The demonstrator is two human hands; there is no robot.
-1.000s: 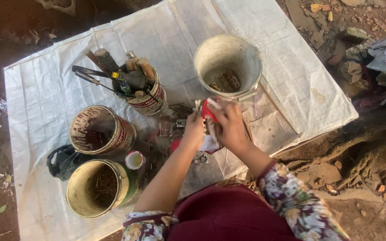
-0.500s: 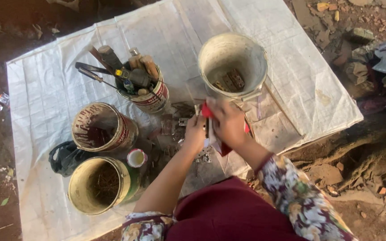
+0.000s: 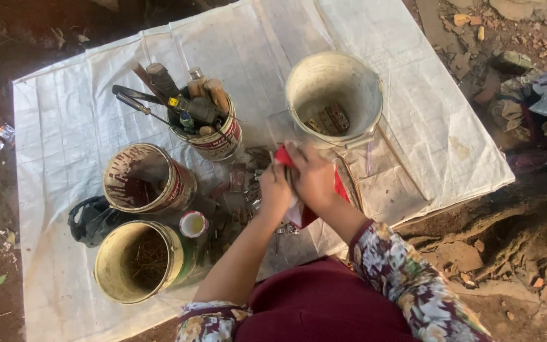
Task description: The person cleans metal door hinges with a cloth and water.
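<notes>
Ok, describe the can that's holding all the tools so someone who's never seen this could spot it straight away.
Start at the white woven sheet spread on the dirt ground. Four round containers stand on it; look at the far one left of the large pale bucket. That red-and-white metal can is the only one crammed with wooden and metal tool handles sticking out of its top.

Red-and-white labelled tins: one point(image 3: 213, 136) holds tools, another point(image 3: 147, 180) below-left of it; a green-sided tin point(image 3: 144, 259), perhaps labelled, nearest.

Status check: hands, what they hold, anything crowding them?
Left hand and right hand together, both closed on red cloth. Over white sheet. Pale bucket close ahead; small metal parts beside left hand.
</notes>
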